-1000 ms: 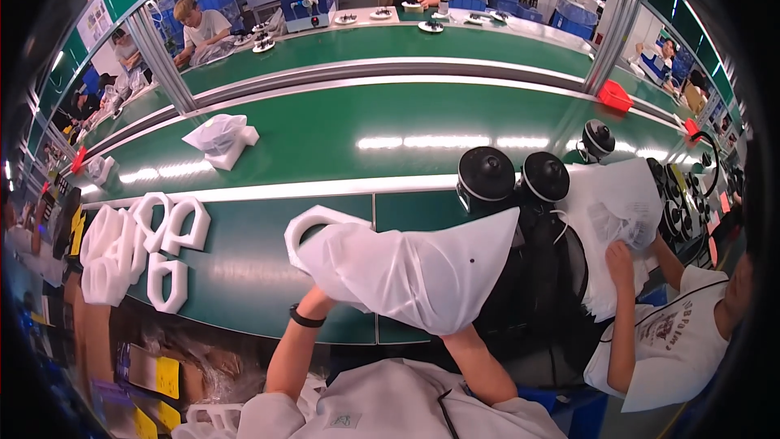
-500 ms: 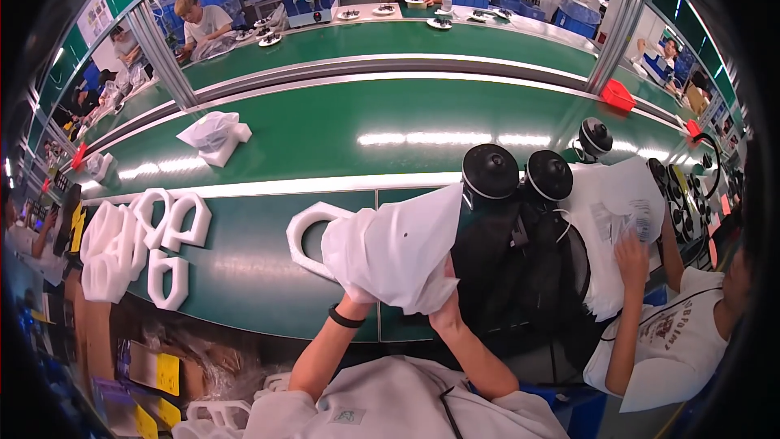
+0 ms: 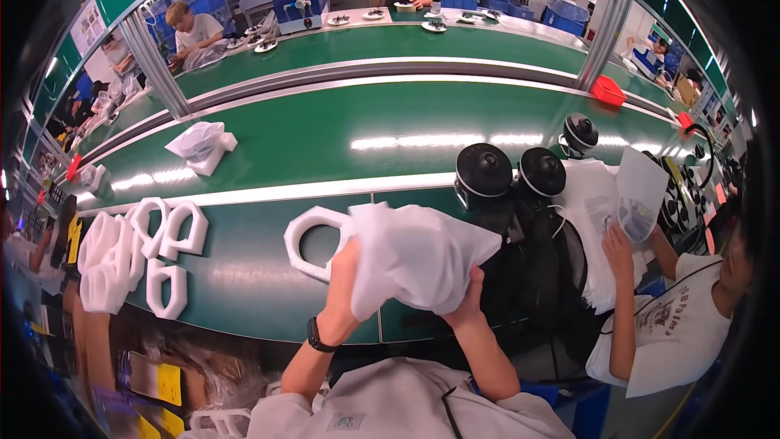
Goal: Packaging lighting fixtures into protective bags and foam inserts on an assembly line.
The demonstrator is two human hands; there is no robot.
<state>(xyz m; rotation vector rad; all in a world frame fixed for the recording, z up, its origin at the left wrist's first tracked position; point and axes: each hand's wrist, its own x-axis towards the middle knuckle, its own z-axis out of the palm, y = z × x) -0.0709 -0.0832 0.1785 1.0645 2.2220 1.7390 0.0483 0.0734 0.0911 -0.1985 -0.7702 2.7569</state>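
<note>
Between my hands is a bulging white soft bag [image 3: 422, 260], above the green bench. My left hand [image 3: 344, 272] grips its left side, and the fingers are partly covered by it. On the lower right edge, my right hand [image 3: 466, 302] holds the bag with the thumb up. What fills the bag is hidden. Just left of it lies a white foam ring [image 3: 296, 245] with an angular rim, partly covered by the bag and my left hand. Right of the bag stand two black domed units [image 3: 484, 171], with a third domed unit [image 3: 579, 135] farther back.
Several white foam rings [image 3: 166, 289] are grouped at the left. A wrapped piece in foam [image 3: 201, 147] sits on the far green surface [image 3: 325, 126]. At right, a co-worker's hand [image 3: 619, 250] handles a white bag beside a stack of white bags [image 3: 581, 195]. A red bin [image 3: 608, 92] stands farther back.
The bag has turned; its pointed corner has swung from upper right down toward the right. My left hand has moved up its left side. The co-worker's bag has shifted slightly.
</note>
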